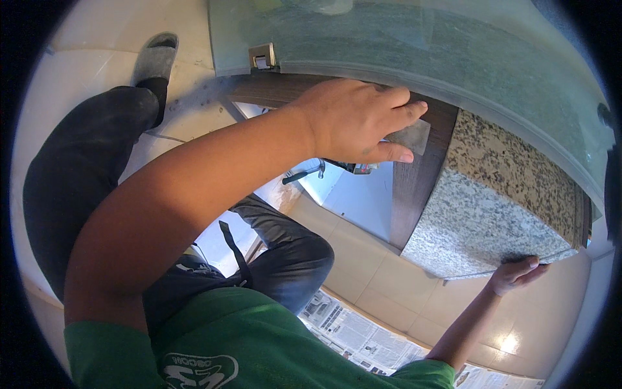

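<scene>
My left hand (pixel 353 123) lies over a dark wood-grain panel (pixel 431 117), thumb and forefinger stretched apart. A flat grey rectangular piece (pixel 413 137) shows between them, partly covered by the hand; whether the fingers press on it is unclear. At the right, my right hand (pixel 516 275) wraps round the lower edge of a speckled granite slab (pixel 483 220), its thumb along the edge. The slab meets another granite face (pixel 515 159), brownish in this light, and adjoins the wood panel.
A greenish glass panel (pixel 402 42) with a metal clamp (pixel 262 58) runs along the top. Below my left hand, a hammer (pixel 304 173) lies by a white-lined opening (pixel 363 198). Newspapers (pixel 363 334) cover some floor tiles. My slippered foot (pixel 156 59) is at upper left.
</scene>
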The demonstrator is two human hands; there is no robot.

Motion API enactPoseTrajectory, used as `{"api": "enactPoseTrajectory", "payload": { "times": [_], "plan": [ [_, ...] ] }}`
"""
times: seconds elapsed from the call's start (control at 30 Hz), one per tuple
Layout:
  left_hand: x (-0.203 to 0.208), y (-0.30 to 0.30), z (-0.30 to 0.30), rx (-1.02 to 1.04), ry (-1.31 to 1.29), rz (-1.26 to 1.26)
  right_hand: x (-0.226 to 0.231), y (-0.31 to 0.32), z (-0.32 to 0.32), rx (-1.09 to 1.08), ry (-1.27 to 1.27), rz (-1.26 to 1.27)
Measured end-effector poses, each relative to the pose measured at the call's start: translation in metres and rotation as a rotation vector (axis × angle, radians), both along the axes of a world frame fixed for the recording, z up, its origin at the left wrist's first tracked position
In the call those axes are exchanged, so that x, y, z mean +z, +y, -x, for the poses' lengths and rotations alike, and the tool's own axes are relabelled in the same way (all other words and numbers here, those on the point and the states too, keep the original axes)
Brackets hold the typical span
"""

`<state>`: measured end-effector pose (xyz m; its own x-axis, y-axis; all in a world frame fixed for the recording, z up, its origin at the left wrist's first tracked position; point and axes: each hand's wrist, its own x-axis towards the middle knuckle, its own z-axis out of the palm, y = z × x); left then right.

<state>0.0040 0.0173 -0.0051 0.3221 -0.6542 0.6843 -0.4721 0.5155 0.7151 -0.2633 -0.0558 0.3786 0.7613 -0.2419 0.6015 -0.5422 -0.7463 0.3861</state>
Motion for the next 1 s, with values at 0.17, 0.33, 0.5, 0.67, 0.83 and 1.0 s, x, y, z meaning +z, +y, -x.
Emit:
{"api": "enactPoseTrajectory", "payload": {
  "times": [0.17,0.33,0.5,0.67,0.83,1.0],
  "plan": [
    [-0.011,-0.001,0.001,-0.023,-0.009,-0.04,0.0,0.001,-0.003,-0.032,0.013,0.015],
    [-0.007,0.002,0.002,-0.06,-0.006,-0.065,0.003,-0.001,0.004,-0.009,-0.002,-0.026],
    [0.002,-0.001,0.01,-0.037,0.038,0.013,0.002,-0.001,0.001,-0.023,0.016,0.02],
    [-0.003,0.002,0.004,-0.06,0.019,-0.061,0.001,0.0,-0.001,-0.024,0.042,0.032],
    [-0.002,0.003,0.003,-0.043,0.035,-0.053,0.0,-0.001,-0.003,-0.007,0.03,0.022],
    [0.001,0.003,0.006,-0.063,0.077,-0.067,0.0,-0.002,0.0,0.002,-0.002,-0.026]
  ]
}}
